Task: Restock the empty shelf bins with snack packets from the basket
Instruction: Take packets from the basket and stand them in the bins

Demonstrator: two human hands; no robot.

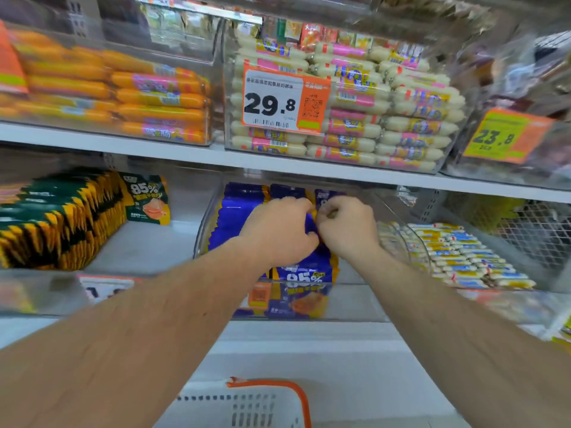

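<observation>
Blue and yellow snack packets [238, 217] stand in rows inside a clear shelf bin [355, 304] at the middle of the lower shelf. My left hand [278, 230] is closed around the tops of the packets in the middle of the bin. Close beside it, my right hand [346, 227] pinches the packets with curled fingers. Both forearms reach in from below. The white basket [247, 409] with an orange handle sits at the bottom edge, and its contents are hidden.
Green and yellow packets [61, 217] fill the bin to the left. Small blue and white sticks [463, 257] fill the bin to the right. On the upper shelf are orange sausages [123, 94], white sausages [386, 118] and a price tag [284, 100].
</observation>
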